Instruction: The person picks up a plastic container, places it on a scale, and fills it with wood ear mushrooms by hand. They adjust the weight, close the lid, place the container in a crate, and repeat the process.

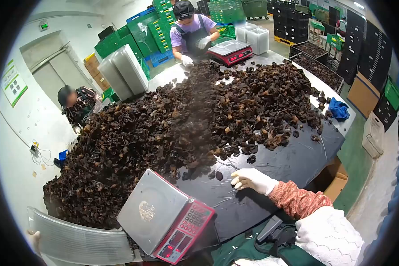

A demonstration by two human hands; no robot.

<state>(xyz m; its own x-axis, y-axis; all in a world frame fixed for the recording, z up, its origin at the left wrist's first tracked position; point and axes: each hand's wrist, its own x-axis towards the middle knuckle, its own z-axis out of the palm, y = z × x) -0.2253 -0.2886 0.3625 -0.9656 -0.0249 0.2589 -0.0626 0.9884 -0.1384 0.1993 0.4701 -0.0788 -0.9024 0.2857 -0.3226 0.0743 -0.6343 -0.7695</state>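
My right hand [254, 181], in a pale glove, hovers over the dark table covering near the front edge of the black wood ear mushrooms [164, 119]. Its fingers are curled together, and a small dark bit shows beneath them; I cannot make out what they hold. At the lower left, my left hand [33, 240] grips the end of a clear ribbed plastic box [82, 239], mostly hidden and blurred. Between the hands sits a red digital scale [166, 217] with a metal pan, stained in the middle. The box lies against the heap beside the scale.
Across the table, a gloved co-worker [193, 33] stands by a second red scale [229, 51]. Another person [77, 104] is at the left, near stacked clear boxes [124, 73]. A blue cloth [338, 109] lies at the right edge; a cardboard box [337, 179] stands below.
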